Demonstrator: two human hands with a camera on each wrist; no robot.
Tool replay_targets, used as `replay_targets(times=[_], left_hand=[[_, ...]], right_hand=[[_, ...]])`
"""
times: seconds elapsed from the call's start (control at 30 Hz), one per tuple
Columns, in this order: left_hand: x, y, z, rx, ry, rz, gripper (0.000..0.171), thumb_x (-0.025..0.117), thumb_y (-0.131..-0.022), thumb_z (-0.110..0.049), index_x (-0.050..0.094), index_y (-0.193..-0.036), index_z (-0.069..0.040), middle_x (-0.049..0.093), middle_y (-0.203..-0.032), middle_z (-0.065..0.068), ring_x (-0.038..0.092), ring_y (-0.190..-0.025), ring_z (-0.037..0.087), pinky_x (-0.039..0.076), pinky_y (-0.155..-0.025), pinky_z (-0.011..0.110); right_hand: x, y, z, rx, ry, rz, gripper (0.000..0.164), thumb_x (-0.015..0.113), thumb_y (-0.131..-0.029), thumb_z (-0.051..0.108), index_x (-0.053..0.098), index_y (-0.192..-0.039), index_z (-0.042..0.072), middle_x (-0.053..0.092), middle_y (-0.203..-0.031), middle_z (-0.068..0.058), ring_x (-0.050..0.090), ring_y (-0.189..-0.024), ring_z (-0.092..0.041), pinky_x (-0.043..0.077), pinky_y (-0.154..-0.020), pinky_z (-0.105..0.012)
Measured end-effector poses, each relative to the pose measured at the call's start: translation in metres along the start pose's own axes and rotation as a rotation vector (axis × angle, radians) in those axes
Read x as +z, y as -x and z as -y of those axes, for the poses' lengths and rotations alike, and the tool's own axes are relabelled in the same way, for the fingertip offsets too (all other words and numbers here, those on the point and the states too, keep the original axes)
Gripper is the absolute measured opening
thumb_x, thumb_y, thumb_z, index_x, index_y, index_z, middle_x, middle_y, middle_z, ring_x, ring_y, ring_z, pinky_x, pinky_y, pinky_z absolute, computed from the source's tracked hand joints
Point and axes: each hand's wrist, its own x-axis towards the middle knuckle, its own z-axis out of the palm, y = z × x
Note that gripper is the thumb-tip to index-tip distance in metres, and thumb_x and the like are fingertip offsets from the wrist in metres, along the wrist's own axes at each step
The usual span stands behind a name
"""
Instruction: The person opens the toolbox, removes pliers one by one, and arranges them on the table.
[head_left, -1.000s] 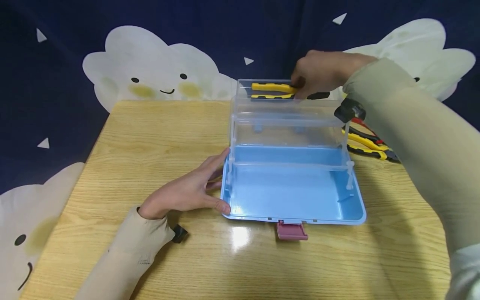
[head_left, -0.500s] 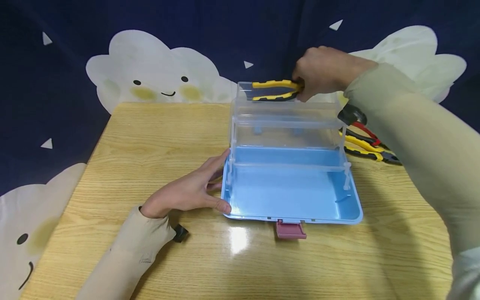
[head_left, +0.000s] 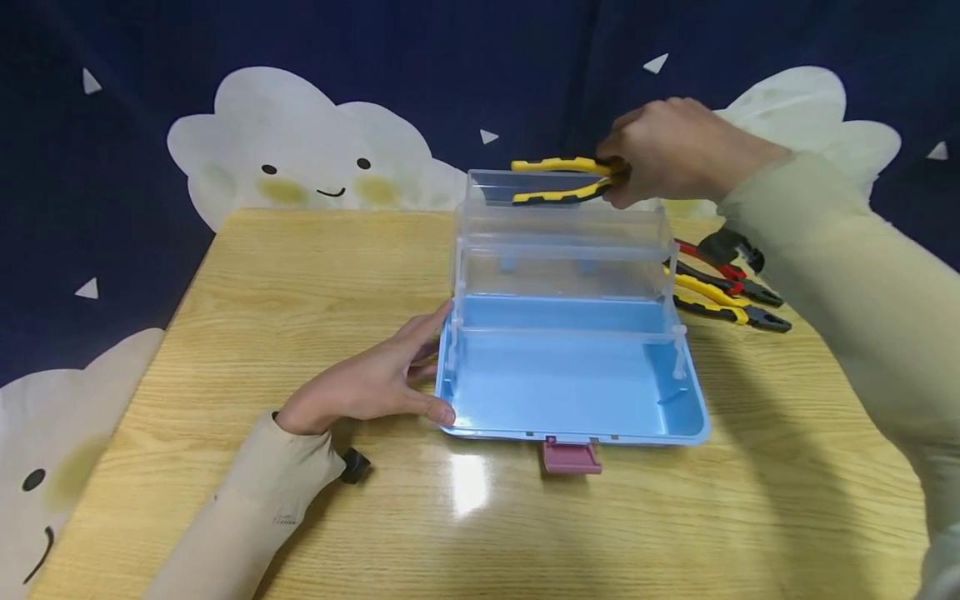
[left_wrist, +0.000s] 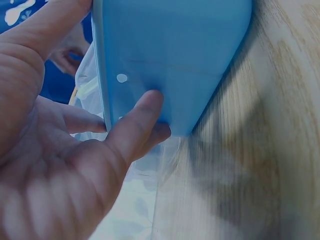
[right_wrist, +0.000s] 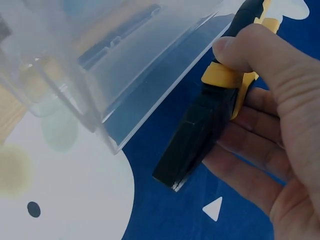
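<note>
A light blue toolbox (head_left: pixel 558 387) stands unlatched on the table, with clear stepped trays (head_left: pixel 562 227) raised over its back half. My left hand (head_left: pixel 360 382) rests against its left end, fingers spread on the outer wall (left_wrist: pixel 170 45) and thumb on the front corner of the rim. Behind the upper tray, my right hand (head_left: pixel 678 150) holds pliers with yellow and black handles (head_left: pixel 558 197) pointing left. In the right wrist view, thumb and fingers grip these pliers near the pivot (right_wrist: pixel 221 75); their dark head (right_wrist: pixel 192 137) lies just beside the clear tray's edge.
To the right of the toolbox lie yellow-handled pliers (head_left: pixel 761 318) and red-handled pliers (head_left: pixel 735 275), their handle ends partly hidden by the trays. A maroon latch (head_left: pixel 572 458) hangs at the box's front. A navy cloud-print curtain (head_left: pixel 315 158) hangs behind the table.
My right hand has lifted the pliers up out of the clear upper tray and moved slightly right. My left hand stays on the toolbox's left end.
</note>
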Motion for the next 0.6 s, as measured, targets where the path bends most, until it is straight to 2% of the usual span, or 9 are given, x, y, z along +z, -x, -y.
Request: replay_targets(times=[0.23,0.47,0.6], left_hand=[[-0.003,0.000,0.005,0.003,-0.018,-0.028,0.134,0.091,-0.077,-0.034,-0.008,-0.167,-0.026,-0.001,-0.175,0.008,0.026,-0.160,0.033,0.041,-0.124,0.043],[-0.005,-0.002,0.005,0.008,-0.025,-0.045,0.137,0.092,-0.073,-0.040,-0.006,-0.168,-0.022,0.007,-0.173,0.013,0.037,-0.154,0.037,0.045,-0.122,0.044],[-0.005,-0.002,0.005,-0.007,-0.047,-0.059,0.136,0.092,-0.073,-0.040,-0.004,-0.168,-0.024,0.011,-0.171,0.014,0.046,-0.148,0.038,0.049,-0.119,0.044]], right_hand=[[0.004,0.013,-0.003,-0.042,0.000,-0.090,0.046,0.084,-0.084,0.026,0.074,-0.119,-0.001,0.073,-0.112,-0.023,0.070,-0.083,-0.031,0.060,-0.074,-0.052],[0.017,0.034,-0.009,-0.154,-0.033,-0.288,0.036,0.086,-0.080,0.020,0.077,-0.108,-0.001,0.076,-0.094,-0.018,0.069,-0.072,-0.025,0.062,-0.069,-0.048],[0.026,0.048,-0.013,-0.182,-0.045,-0.380,0.031,0.085,-0.079,0.018,0.077,-0.103,0.000,0.075,-0.087,-0.014,0.069,-0.068,-0.023,0.061,-0.064,-0.048]])
